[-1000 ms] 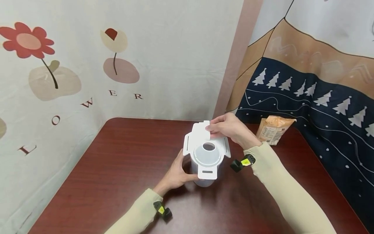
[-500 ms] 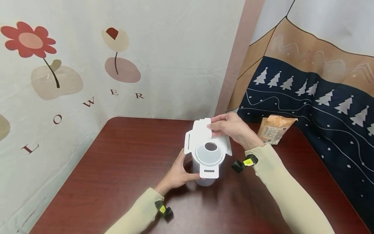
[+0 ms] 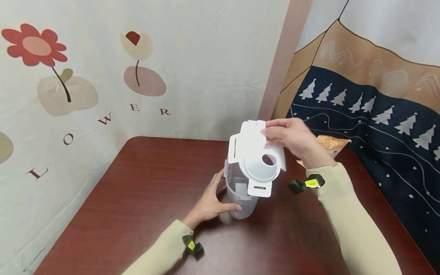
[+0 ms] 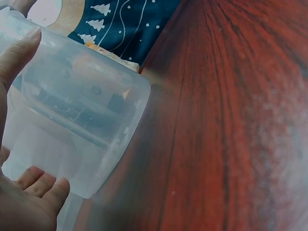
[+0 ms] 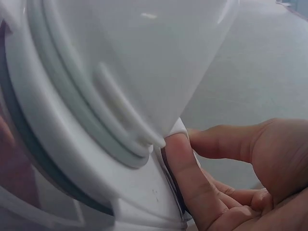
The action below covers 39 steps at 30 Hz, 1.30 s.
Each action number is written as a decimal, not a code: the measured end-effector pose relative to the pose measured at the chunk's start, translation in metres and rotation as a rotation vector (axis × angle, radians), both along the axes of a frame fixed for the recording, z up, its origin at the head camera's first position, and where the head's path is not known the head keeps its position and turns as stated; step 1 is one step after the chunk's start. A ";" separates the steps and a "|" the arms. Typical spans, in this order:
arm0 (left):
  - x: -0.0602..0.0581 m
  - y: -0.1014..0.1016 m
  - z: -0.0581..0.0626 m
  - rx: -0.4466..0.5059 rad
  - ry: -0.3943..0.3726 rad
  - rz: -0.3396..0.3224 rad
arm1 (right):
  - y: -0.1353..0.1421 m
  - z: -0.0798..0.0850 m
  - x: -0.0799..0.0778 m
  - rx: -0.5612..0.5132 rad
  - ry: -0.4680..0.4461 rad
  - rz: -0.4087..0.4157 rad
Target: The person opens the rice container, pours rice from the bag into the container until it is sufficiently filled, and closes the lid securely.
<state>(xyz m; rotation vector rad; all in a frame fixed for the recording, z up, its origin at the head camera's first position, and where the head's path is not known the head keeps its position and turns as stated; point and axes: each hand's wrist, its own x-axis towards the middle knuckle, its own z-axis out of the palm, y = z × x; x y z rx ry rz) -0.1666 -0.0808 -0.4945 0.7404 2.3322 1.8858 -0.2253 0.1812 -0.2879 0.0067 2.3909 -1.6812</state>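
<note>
Both hands are at work on one vessel. The left hand (image 3: 207,202) curves widely round the lower side of a translucent container (image 3: 245,210), thumb on the near face and fingers round the left, spread as far as its body demands. The right hand (image 3: 292,137) has thumb and fingers drawn together in a pinch on the tab (image 3: 253,131) at the far side of a white lid (image 3: 243,151).

That lid sits raised and off to the right of the container's mouth, baring the near and left parts of the rim; whether its far edge touches the container cannot be told. The step in hand looks to be taking the lid off. What follows seems to call for the left hand to hold the container steady while the right carries the lid clear, without its side clips snagging the rim.

The container stands on the dark red worktop (image 3: 154,179). Beyond, an orange-topped packet (image 3: 333,143) shows partly behind the right wrist, against a tree-printed cloth (image 3: 378,152).
</note>
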 end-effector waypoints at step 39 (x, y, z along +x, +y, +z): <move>0.000 -0.007 0.009 0.018 -0.003 -0.019 | 0.114 -0.059 0.012 0.197 -0.056 -0.008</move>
